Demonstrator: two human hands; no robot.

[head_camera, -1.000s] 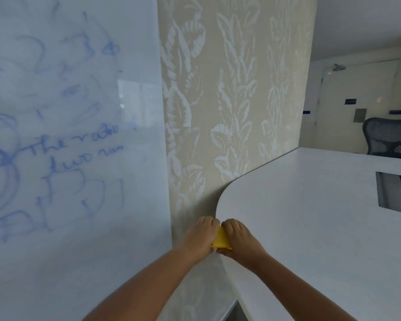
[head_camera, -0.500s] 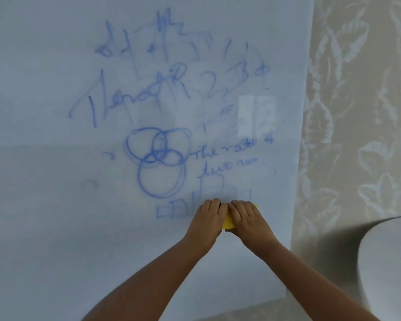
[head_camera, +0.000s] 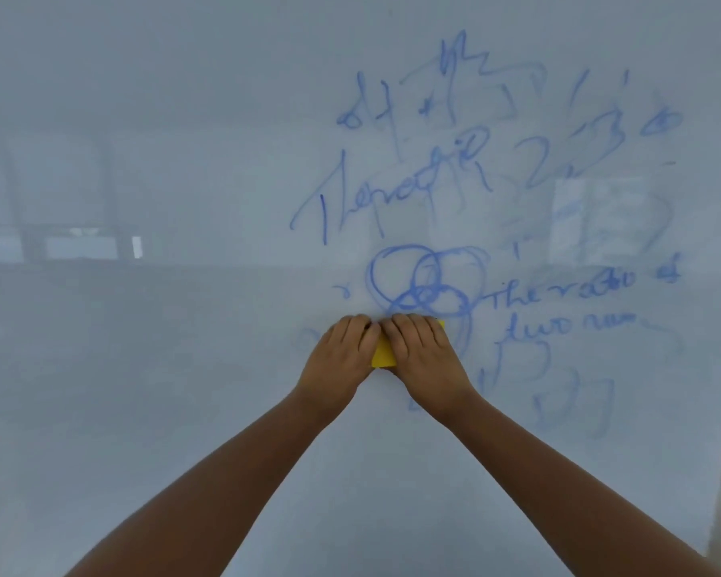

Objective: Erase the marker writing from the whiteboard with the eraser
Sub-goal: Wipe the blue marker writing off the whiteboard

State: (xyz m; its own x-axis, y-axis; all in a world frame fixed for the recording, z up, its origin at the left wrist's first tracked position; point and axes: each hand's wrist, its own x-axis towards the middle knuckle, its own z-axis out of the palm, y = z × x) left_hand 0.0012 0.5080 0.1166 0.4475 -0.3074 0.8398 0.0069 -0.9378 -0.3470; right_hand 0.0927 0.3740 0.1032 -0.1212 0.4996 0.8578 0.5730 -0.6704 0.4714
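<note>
Now both hands — left hand (head_camera: 344, 355) and right hand (head_camera: 423, 356) — press the yellow eraser (head_camera: 383, 356) on the whiteboard (head_camera: 142, 368), fingers curled over it (just under the blue circles (head_camera: 427, 285)).

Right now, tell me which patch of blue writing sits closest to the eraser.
The overlapping circles: their lower loops meet the top of the yellow eraser under both hands, while "The ratio" lies off to the right.

Eraser (head_camera: 383, 355) on whiteboard (head_camera: 163, 368) between both hands; writing (head_camera: 433, 281) above and right.
</note>
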